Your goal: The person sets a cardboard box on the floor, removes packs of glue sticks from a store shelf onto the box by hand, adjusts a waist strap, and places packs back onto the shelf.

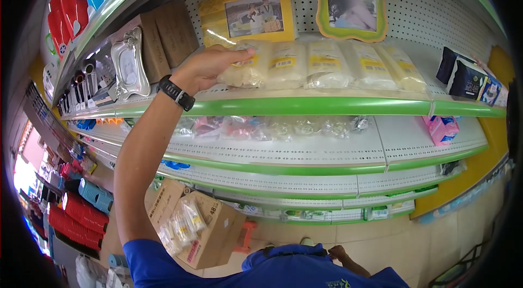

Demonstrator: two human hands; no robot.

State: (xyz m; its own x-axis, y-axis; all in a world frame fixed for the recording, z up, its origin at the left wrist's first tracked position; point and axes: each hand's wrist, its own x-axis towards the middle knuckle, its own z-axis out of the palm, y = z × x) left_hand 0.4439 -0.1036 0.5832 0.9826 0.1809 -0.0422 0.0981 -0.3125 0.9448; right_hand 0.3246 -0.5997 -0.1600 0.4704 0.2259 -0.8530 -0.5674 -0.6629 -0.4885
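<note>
My left hand (215,64), with a black watch (176,93) on the wrist, reaches up to the shelf and grips the leftmost clear plastic pack (245,73). Its thumb lies over the top of the pack; the other fingers are mostly hidden. Several similar packs with pale contents and yellow barcode labels, such as the middle one (328,64), stand side by side to its right. Down beside my waist hangs my right hand (339,253), dark and small in view, its fingers not clear.
Behind the packs stand a yellow picture frame (207,18) and a green-edged frame (327,26). A silver frame (128,64) and brown boxes (171,29) are to the left. Below, a carton (218,233) carries more packs (185,222). A green shelf edge (305,107) runs in front.
</note>
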